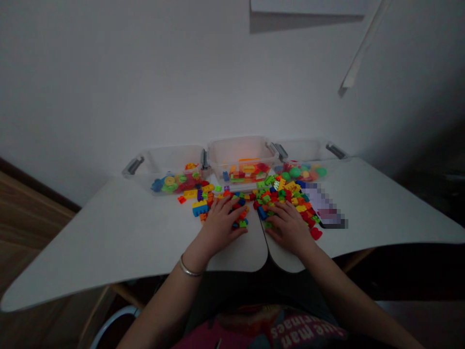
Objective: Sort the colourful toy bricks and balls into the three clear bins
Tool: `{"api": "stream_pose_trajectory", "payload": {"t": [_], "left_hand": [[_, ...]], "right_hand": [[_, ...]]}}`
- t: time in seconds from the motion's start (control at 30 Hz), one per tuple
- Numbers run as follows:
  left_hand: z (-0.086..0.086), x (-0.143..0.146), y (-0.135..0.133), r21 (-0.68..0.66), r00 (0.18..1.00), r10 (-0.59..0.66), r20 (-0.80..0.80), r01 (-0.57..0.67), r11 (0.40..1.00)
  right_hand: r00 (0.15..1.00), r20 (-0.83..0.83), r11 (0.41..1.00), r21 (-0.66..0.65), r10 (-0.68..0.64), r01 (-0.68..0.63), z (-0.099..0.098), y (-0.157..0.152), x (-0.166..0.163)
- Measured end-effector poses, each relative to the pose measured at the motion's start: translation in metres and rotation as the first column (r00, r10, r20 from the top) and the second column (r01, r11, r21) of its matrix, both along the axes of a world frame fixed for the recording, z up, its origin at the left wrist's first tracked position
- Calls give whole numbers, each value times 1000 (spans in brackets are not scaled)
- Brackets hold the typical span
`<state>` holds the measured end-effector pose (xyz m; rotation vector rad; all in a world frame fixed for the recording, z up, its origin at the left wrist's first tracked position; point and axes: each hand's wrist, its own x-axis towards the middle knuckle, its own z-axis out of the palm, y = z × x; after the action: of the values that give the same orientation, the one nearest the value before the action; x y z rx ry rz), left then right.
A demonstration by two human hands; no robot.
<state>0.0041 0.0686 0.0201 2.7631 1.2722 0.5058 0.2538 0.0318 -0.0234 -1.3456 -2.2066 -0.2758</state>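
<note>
Colourful toy building bricks (286, 194) lie heaped on the white table in front of me, in a left and a right cluster. Over the left cluster rests my left hand (223, 220), its fingers spread on the bricks; a yellow and blue brick (199, 208) sits just left of it. My right hand (288, 227) lies on the near side of the right cluster, fingers stretched out and apart. Close to its fingertips is a dark blue brick (262, 213). A red brick (316, 233) lies beside its wrist. Bricks under both palms are partly hidden.
Three clear plastic boxes stand along the wall: the left box (174, 160), the middle box (241, 148) and the right box (307, 151), each holding coloured pieces. A phone-like pixelated object (325, 206) lies right of the heap. A gap (268, 247) parts two tabletops (138, 232).
</note>
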Motion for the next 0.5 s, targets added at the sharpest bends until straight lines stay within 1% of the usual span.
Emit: {"api": "stream_pose_trajectory", "payload": {"t": [0.13, 0.23, 0.3, 0.4, 0.5], "left_hand": [[11, 15, -5, -73, 979, -100, 179, 114, 991], [19, 29, -7, -148, 955, -36, 296, 83, 986], [22, 36, -5, -191, 937, 20, 349, 50, 980], [21, 42, -3, -270, 917, 92, 389, 18, 963], [17, 44, -2, -349, 904, 130, 407, 22, 937]], "right_hand": [[996, -91, 998, 64, -5, 11, 8, 1, -7], [982, -189, 994, 107, -18, 39, 15, 3, -19], [971, -238, 990, 136, 4, 30, 18, 5, -27], [959, -282, 988, 154, 40, 4, 15, 7, -35], [951, -305, 992, 121, 61, -25, 8, 9, -37]]}}
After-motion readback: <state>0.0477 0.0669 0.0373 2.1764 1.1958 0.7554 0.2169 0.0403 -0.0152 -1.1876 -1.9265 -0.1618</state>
